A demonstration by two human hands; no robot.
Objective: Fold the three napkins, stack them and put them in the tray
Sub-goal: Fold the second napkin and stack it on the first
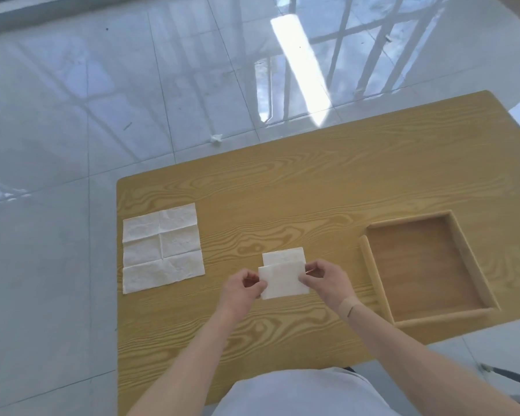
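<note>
A folded white napkin is held just above the wooden table. My left hand pinches its left edge and my right hand pinches its right edge. Behind and partly under it lies another folded white napkin, only its far part showing. An unfolded white napkin with crease lines lies flat at the table's left edge. The wooden tray stands to the right of my hands with nothing in it.
The table's left and near edges are close to the work area. Glossy grey floor tiles surround the table, with a small white scrap on the floor beyond the far edge.
</note>
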